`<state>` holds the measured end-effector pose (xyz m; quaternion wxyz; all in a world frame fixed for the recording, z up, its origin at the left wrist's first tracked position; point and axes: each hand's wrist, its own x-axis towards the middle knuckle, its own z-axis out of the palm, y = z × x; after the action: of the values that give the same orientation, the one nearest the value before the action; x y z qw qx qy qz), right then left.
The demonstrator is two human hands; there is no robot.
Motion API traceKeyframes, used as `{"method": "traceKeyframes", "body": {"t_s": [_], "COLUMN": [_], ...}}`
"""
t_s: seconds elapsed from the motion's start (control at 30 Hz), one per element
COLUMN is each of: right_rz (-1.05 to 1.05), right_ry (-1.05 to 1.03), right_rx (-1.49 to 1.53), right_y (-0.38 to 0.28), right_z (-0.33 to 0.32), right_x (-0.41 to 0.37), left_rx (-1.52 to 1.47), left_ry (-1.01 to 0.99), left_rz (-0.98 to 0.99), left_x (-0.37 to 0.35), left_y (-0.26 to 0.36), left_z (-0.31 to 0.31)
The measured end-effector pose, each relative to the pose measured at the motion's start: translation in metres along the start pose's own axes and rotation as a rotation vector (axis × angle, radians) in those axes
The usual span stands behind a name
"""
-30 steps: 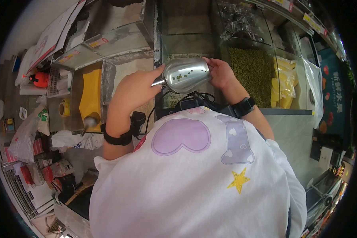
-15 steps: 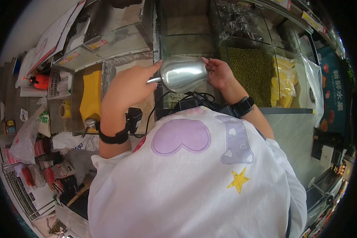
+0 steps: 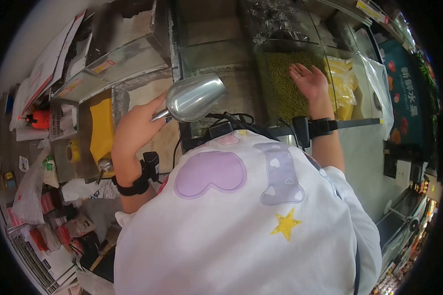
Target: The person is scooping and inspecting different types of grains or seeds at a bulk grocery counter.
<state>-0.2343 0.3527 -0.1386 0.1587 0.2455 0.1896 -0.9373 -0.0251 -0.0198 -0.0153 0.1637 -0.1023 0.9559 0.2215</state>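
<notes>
The handle of a shiny metal scoop (image 3: 194,97) is in my left hand (image 3: 142,118), and the scoop's mouth points up and right over the bins. My right hand (image 3: 311,83) is above the bin of small green beans (image 3: 283,78), palm up with its fingers apart and nothing in it. Whether it touches the beans I cannot tell.
Yellow packets (image 3: 342,83) lie in the bin at the right. Pale powdery bins and a yellow sheet (image 3: 101,128) are at the left, with a second metal scoop (image 3: 104,166) below. A red spray bottle (image 3: 38,119), tape and plastic bags lie farther left. Black cables run near my waist.
My right hand has let go of the scoop's front end and moved right over the green beans, opening. The scoop, still in my left hand, has shifted left and tilted upward.
</notes>
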Motion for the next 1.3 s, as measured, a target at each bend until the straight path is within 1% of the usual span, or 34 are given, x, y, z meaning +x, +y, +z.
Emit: {"method": "traceKeyframes", "body": {"t_s": [0.03,0.13,0.23,0.3,0.4,0.57,0.67,0.73,0.77,0.83,0.87,0.93,0.97,1.0,1.03,1.07,1.1,1.13,1.2,1.23,1.27,1.3], "right_rz": [-0.004,0.002,-0.001,-0.003,-0.004,0.007,-0.027,-0.021,-0.018,-0.023,-0.015,-0.098,-0.087,-0.142,-0.194,-0.177,-0.128,-0.077,-0.039,-0.020,0.002,0.011], "right_ry": [-0.020,0.036,0.022,0.025,0.023,0.008,0.058,0.038,0.039,0.016,0.021,0.013,0.015,-0.046,-0.109,-0.103,-0.175,-0.248,-0.245,-0.249,-0.242,-0.202], "right_rx": [0.014,-0.027,-0.013,-0.028,-0.045,-0.059,-0.116,-0.254,-0.255,-0.416,-0.417,-0.641,-0.642,-0.813,-0.985,-0.988,-1.004,-1.015,-1.039,-1.065,-1.062,-1.172], "right_y": [-0.006,-0.016,-0.023,-0.026,-0.028,-0.030,-0.027,-0.025,-0.024,-0.020,-0.017,-0.010,-0.008,-0.007,-0.007,-0.007,-0.007,-0.005,-0.001,0.003,0.005,0.010], "right_z": [-0.003,-0.001,-0.009,-0.011,-0.010,-0.009,-0.003,0.002,0.005,0.008,0.009,0.009,0.002,-0.009,-0.022,-0.034,-0.046,-0.057,-0.079,-0.083,-0.087,-0.079], "right_x": [-0.001,-0.010,-0.006,-0.005,-0.006,-0.005,-0.009,-0.016,-0.018,-0.023,-0.024,-0.026,-0.023,-0.019,-0.015,-0.011,-0.007,-0.003,-0.001,-0.006,-0.012,-0.024], "left_rx": [-0.001,-0.006,-0.038,-0.044,-0.026,-0.042,-0.062,-0.078,-0.066,-0.055,-0.023,0.009,0.100,0.192,0.190,0.177,0.165,0.165,0.276,0.279,0.395,0.509], "left_ry": [-0.004,-0.021,-0.018,0.014,-0.022,-0.037,-0.033,-0.030,-0.024,-0.024,-0.010,0.000,0.066,0.130,0.119,0.183,0.244,0.227,0.260,0.244,0.201,0.157], "left_rz": [0.005,0.000,0.002,0.051,0.005,-0.003,0.001,0.000,-0.003,-0.015,-0.009,-0.014,-0.039,-0.064,-0.075,-0.036,0.002,-0.013,0.046,0.033,0.066,0.101], "left_x": [0.001,0.003,0.004,0.005,0.002,0.001,0.002,0.003,0.003,0.003,0.003,0.004,0.006,0.008,0.012,0.017,0.023,0.029,0.046,0.054,0.061,0.070], "left_y": [-0.001,-0.003,-0.007,-0.010,-0.008,-0.012,-0.019,-0.021,-0.020,-0.017,-0.014,-0.009,-0.006,-0.004,-0.004,-0.004,-0.004,-0.006,-0.008,-0.005,0.001,0.005], "left_z": [0.001,0.003,0.006,0.008,0.006,0.009,0.014,0.016,0.017,0.018,0.018,0.024,0.030,0.036,0.041,0.047,0.053,0.058,0.066,0.068,0.070,0.074]}}
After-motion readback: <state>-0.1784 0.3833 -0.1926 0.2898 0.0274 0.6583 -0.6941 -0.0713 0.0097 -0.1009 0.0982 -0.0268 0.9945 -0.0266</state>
